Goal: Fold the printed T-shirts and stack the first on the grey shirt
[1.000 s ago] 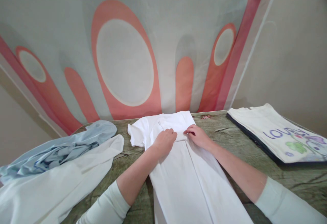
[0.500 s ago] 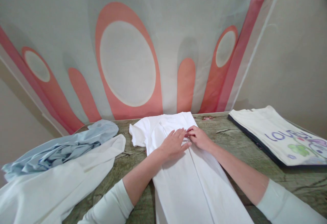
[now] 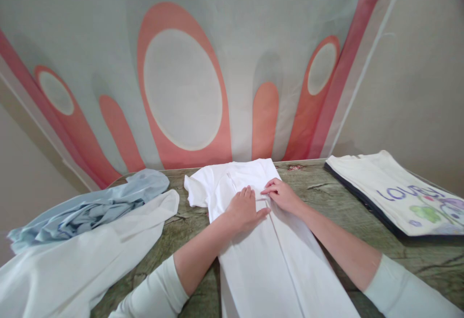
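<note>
A white short-sleeved shirt [image 3: 261,255] lies lengthwise in front of me, its sides folded inward and one sleeve sticking out at the far left. My left hand [image 3: 244,209] rests flat on the folded layers, palm down, thumb held away from the fingers. Close by on the right, my right hand [image 3: 282,196] has its fingertips drawn together on the fabric near a fold, pinching the shirt. The cloth between thumb and fingers is mostly hidden.
Left on the wood-patterned table [image 3: 317,175] are a crumpled light blue garment [image 3: 97,211] and a loose white garment [image 3: 90,257]. At right lies a folded stack topped by a white printed cloth [image 3: 391,182]. A patterned wall covering [image 3: 239,33] rises behind the table.
My left hand has slid left and slightly towards me, leaving a gap between the hands. My right hand stays nearly in place.
</note>
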Demonstrator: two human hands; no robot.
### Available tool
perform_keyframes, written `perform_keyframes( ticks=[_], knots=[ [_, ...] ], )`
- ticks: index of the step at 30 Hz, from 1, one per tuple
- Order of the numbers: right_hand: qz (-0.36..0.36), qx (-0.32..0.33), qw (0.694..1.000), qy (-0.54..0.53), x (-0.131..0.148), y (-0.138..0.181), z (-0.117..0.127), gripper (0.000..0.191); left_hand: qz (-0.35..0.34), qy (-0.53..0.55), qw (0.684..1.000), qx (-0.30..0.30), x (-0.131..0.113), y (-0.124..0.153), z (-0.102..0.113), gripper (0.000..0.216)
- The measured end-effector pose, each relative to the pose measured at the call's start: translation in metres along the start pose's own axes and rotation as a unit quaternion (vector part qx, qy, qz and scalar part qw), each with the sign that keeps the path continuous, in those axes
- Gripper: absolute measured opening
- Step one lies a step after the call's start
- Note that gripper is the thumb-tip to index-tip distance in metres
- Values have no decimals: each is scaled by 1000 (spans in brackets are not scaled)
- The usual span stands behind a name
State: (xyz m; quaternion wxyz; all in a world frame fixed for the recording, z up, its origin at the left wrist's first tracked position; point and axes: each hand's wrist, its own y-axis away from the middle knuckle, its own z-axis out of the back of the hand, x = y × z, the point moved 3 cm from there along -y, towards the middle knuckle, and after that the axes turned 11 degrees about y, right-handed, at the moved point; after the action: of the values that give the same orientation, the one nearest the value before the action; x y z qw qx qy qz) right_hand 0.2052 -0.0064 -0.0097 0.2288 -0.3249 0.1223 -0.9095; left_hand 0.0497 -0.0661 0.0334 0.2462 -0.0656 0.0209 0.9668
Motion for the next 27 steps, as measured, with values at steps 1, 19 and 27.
perform_keyframes(
  ticks=[1,19,27],
  knots=[
    [3,-2,1000,1,-1,0,-1,33,8,0,1000,19,-2,-1,4,70],
    [17,2,1000,22,1,-1,-1,31,20,40,999,-26,20,-76,-28,51],
    [23,-1,1000,-4,4,0,-2,35,194,24,979,-48,57,-63,-26,78]
  ],
)
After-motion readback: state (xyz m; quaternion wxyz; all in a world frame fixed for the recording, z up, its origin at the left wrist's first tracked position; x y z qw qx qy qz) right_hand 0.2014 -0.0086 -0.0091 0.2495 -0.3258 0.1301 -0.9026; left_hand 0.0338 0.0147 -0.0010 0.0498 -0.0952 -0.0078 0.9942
